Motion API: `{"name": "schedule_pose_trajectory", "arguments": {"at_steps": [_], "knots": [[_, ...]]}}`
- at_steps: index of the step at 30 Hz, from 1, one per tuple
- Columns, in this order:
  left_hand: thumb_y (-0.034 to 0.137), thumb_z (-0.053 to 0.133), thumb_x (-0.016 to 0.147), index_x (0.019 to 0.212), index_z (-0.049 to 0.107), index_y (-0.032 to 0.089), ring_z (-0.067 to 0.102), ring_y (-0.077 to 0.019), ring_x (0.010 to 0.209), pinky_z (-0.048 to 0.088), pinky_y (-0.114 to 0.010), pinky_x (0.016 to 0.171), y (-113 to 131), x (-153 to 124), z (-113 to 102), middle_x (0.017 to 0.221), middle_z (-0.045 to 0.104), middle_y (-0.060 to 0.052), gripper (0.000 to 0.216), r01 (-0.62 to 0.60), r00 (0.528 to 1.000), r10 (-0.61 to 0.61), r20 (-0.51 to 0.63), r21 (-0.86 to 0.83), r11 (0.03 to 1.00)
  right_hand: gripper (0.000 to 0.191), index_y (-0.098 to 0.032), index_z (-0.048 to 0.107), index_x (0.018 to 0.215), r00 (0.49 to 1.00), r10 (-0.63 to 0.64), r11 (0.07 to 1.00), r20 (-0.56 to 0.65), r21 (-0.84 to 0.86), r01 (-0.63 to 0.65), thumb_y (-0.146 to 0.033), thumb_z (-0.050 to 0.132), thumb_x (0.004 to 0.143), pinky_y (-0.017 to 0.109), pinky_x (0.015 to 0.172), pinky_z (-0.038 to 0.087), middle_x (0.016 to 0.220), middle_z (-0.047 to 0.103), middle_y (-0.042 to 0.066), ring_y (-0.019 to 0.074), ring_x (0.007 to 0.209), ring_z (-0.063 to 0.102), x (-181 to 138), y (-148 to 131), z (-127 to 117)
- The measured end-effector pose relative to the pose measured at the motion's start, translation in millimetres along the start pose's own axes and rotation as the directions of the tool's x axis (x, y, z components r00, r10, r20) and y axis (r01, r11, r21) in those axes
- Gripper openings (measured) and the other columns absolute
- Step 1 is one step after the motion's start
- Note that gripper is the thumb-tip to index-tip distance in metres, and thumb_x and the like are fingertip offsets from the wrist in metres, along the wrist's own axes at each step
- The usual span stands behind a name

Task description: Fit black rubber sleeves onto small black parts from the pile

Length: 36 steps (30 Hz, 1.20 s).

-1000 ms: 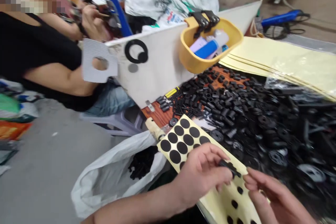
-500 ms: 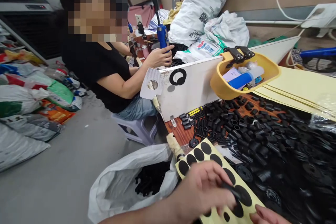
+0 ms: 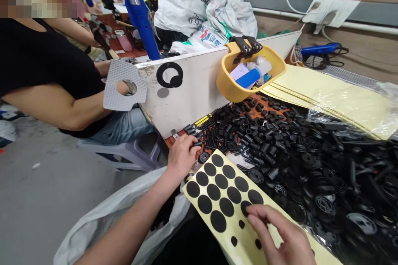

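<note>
A pale yellow sheet (image 3: pixel 238 225) of round black stickers (image 3: pixel 218 220) slants across the near side of the table. My right hand (image 3: pixel 284 232) is over its lower part, with thumb and forefinger pinching the edge of one round black sticker (image 3: pixel 245 206). Small black bits remain on the backing where circles are gone. My left hand (image 3: pixel 183 155) is at the table's left corner, its fingers curled on a small black cylindrical part (image 3: pixel 197 143) beside similar pieces lying in a row. The fingertips partly cover that part.
Heaped black plastic parts (image 3: pixel 311 165) cover the table's right side. A yellow bin (image 3: pixel 228 80) hangs on a white divider board (image 3: pixel 192 91). Below the table edge is an open white sack (image 3: pixel 93 223). Another person (image 3: pixel 62 78) sits beyond the divider, near a blue tool (image 3: pixel 141 25).
My left hand has moved from above the sticker sheet to the table's left corner, carrying a black part. My right hand has come in onto the stickers. The view has shifted right.
</note>
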State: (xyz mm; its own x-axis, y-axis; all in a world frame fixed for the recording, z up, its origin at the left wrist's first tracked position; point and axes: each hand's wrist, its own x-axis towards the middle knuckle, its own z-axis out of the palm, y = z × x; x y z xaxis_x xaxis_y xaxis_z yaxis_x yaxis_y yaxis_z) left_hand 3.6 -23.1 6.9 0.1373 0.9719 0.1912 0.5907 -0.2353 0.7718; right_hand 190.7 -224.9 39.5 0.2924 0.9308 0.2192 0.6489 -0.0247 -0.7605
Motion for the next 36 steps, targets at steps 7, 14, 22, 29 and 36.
{"name": "schedule_pose_trajectory", "arguments": {"at_steps": [7, 14, 22, 29, 36], "knots": [[0.014, 0.064, 0.075, 0.082, 0.062, 0.021, 0.056, -0.0186, 0.072, 0.047, -0.032, 0.074, -16.5, -8.5, 3.3, 0.075, 0.059, 0.000, 0.010, -0.068, 0.993, 0.064, -0.100, -0.037, 0.997, 0.019, -0.022, 0.069, 0.083, 0.985, -0.099, 0.947, 0.142, -0.291, 0.138, -0.016, 0.052, 0.087, 0.031, 0.075, 0.052, 0.090, 0.071, 0.005, 0.0208, 0.083, 0.067, 103.8, 20.5, 16.0], [0.020, 0.061, 0.079, 0.078, 0.062, 0.019, 0.053, -0.0121, 0.058, 0.046, -0.025, 0.060, -26.0, -19.2, -0.8, 0.076, 0.062, 0.000, 0.002, -0.129, 0.979, 0.099, -0.180, -0.161, 0.979, 0.020, -0.022, 0.065, 0.065, 0.943, -0.138, 0.937, 0.303, -0.270, 0.224, -0.007, 0.055, 0.075, 0.030, 0.072, 0.044, 0.076, 0.064, 0.004, 0.0200, 0.078, 0.059, 143.2, 30.6, 36.6], [0.020, 0.059, 0.082, 0.076, 0.064, 0.018, 0.059, -0.0124, 0.063, 0.048, -0.022, 0.060, -0.2, -28.8, -14.0, 0.076, 0.066, -0.001, 0.008, -0.166, 0.974, 0.131, -0.185, -0.192, 0.967, 0.012, -0.022, 0.067, 0.081, 1.000, 0.016, 0.996, -0.010, 0.090, -0.015, -0.032, 0.060, 0.080, 0.035, 0.075, 0.047, 0.085, 0.068, 0.005, 0.0201, 0.078, 0.060, 124.6, 29.6, 2.6], [0.016, 0.059, 0.085, 0.076, 0.065, 0.019, 0.061, -0.0129, 0.068, 0.047, -0.023, 0.062, 46.7, -40.2, -18.3, 0.077, 0.068, -0.001, 0.011, -0.240, 0.969, 0.248, -0.004, -0.258, 0.936, 0.043, -0.019, 0.071, 0.080, 0.872, 0.482, 0.721, -0.083, 0.603, -0.341, -0.051, 0.084, 0.055, 0.027, 0.052, 0.050, 0.075, 0.068, 0.005, 0.0112, 0.054, 0.055, 77.6, 15.3, -49.5], [0.012, 0.060, 0.086, 0.077, 0.064, 0.019, 0.062, -0.0141, 0.074, 0.048, -0.024, 0.067, 81.1, -46.0, 12.4, 0.077, 0.068, 0.000, 0.012, -0.310, 0.891, 0.371, 0.260, -0.247, 0.918, 0.040, -0.018, 0.071, 0.072, 0.819, 0.570, 0.572, -0.069, 0.748, -0.335, -0.049, 0.090, 0.055, 0.017, 0.050, 0.048, 0.072, 0.066, 0.002, 0.0065, 0.053, 0.054, 43.0, 7.6, -62.2]]}}
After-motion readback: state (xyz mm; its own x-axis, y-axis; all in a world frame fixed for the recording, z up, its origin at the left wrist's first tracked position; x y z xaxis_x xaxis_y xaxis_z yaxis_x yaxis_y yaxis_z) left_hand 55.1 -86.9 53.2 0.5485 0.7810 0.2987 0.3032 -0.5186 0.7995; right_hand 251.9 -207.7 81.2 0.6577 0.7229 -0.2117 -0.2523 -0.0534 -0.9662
